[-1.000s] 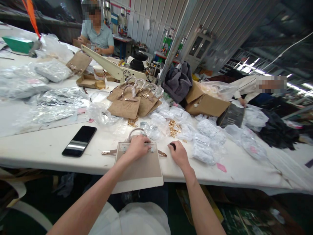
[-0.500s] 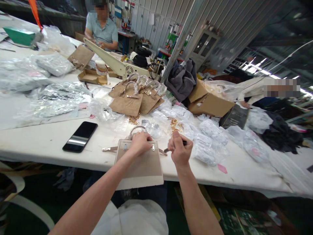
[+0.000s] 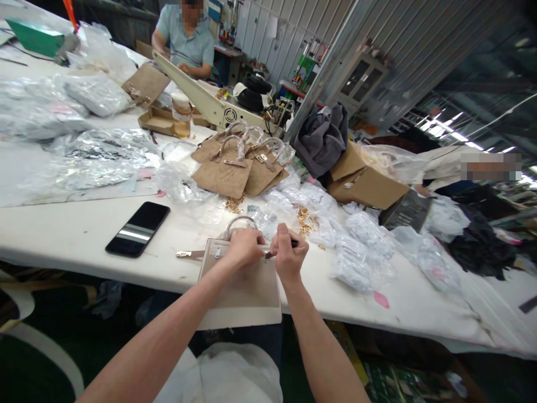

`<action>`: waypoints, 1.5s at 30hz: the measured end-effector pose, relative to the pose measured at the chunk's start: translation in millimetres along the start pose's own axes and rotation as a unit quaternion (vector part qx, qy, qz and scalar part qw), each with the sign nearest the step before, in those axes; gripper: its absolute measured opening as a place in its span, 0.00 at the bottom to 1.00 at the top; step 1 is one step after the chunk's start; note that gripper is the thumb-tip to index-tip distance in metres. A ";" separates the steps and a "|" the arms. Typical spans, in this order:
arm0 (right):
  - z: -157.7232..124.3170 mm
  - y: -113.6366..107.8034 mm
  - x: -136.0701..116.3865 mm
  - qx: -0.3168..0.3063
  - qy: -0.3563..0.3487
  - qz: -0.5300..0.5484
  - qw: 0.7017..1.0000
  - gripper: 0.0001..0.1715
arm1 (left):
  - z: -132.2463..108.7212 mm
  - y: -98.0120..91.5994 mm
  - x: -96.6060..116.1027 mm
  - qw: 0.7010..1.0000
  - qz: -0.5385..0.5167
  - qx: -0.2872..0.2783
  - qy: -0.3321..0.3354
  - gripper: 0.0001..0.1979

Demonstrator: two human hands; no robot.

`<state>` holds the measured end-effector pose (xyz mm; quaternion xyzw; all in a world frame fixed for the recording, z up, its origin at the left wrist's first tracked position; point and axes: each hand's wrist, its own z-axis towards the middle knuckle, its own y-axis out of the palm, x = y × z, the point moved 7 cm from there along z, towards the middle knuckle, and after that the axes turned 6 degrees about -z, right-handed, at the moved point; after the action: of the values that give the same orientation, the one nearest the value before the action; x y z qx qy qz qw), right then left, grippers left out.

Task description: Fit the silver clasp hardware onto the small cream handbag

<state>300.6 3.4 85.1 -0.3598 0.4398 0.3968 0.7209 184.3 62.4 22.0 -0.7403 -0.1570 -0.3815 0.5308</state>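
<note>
A beige handbag panel (image 3: 245,296) lies at the table's front edge, with a curved handle (image 3: 239,219) at its top and a strap with a metal end (image 3: 188,254) sticking out to the left. My left hand (image 3: 246,246) is closed on the panel's upper edge, its fingertips partly hidden. In my right hand (image 3: 289,254) is a slim dark-handled tool, gripped in a fist. Its tip meets the panel near the top right corner, by a small metal fitting. Another metal plate (image 3: 217,252) shows at the panel's upper left.
A black phone (image 3: 137,229) lies to the left. Beyond the panel are several brown handbags (image 3: 224,176), gold hardware (image 3: 305,221) and plastic-wrapped packets (image 3: 354,260). A cardboard box (image 3: 369,182) stands at the right. A co-worker (image 3: 187,42) sits across the table.
My right hand has moved left with the tool, bringing its tip from beside the panel onto its upper right part. My left hand stays on the panel's upper edge.
</note>
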 end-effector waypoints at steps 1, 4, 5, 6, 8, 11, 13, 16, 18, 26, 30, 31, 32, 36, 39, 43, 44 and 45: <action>-0.3 0.4 -1.0 -0.006 -0.004 -0.010 1.000 0.37 | 0.7 0.3 -0.3 1.000 0.000 0.004 -0.002 0.08; 0.7 2.4 -2.0 -0.019 -0.009 -0.018 1.000 0.36 | 1.8 1.6 -0.8 1.000 -0.003 0.006 -0.007 0.07; 1.1 3.1 -1.3 -0.020 -0.008 -0.016 1.000 0.36 | 1.9 2.0 -0.8 1.000 -0.004 0.005 -0.008 0.07; 0.9 3.6 0.0 -0.020 -0.008 -0.015 1.000 0.36 | 1.9 2.3 -1.0 1.000 -0.006 0.006 -0.008 0.07; -1.4 3.5 4.2 -0.013 -0.007 -0.020 1.000 0.36 | 1.7 3.1 -1.6 1.000 -0.011 0.007 -0.010 0.07; -8.9 1.1 11.0 0.001 -0.021 -0.048 0.999 0.37 | 0.7 2.7 -1.5 1.000 -0.006 0.018 -0.010 0.07; -12.2 0.7 13.7 0.000 -0.031 -0.069 0.997 0.37 | 0.1 2.1 -0.3 1.000 0.004 0.020 -0.011 0.07; -7.3 2.1 13.9 -0.014 -0.022 -0.072 0.997 0.37 | -0.3 0.9 2.0 1.000 0.012 0.012 -0.017 0.07; 1.0 0.2 11.6 -0.007 0.007 -0.021 1.000 0.38 | -0.2 0.2 3.2 1.000 0.012 0.004 -0.020 0.08; 8.0 2.5 5.3 -0.022 0.094 0.142 0.985 0.39 | -1.6 -0.3 1.2 1.000 0.001 0.020 -0.016 0.12; 20.3 12.7 27.0 -0.007 0.147 0.120 0.982 0.40 | -1.8 2.1 1.0 1.000 0.008 0.016 -0.012 0.12; 27.2 16.0 34.7 0.000 0.169 0.114 0.979 0.40 | -1.5 2.2 1.5 1.000 0.012 0.015 -0.010 0.12; 34.6 19.7 43.5 0.005 0.200 0.108 0.974 0.41 | -1.2 2.0 2.0 1.000 0.015 0.015 -0.009 0.12; 54.9 32.4 66.9 -0.024 0.337 0.089 0.937 0.41 | -0.4 0.0 2.7 1.000 0.021 0.006 -0.018 0.12; 53.5 29.4 53.8 -0.039 0.327 0.100 0.939 0.42 | -1.7 -1.3 2.5 1.000 0.018 0.002 -0.018 0.13; 34.7 14.5 15.9 -0.001 0.153 0.121 0.981 0.41 | -2.0 -1.0 0.6 1.000 0.007 0.014 -0.015 0.12; 28.0 12.9 9.3 0.005 0.114 0.111 0.987 0.40 | -1.5 -0.6 -0.2 1.000 0.004 0.015 -0.016 0.12; 21.3 12.9 5.5 0.006 0.087 0.091 0.992 0.40 | -1.0 0.0 -1.0 1.000 0.002 0.014 -0.016 0.11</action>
<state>298.2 28.8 85.4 -0.3468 0.5341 0.4254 0.6431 183.3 61.6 21.5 -0.7394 -0.1693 -0.3659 0.5393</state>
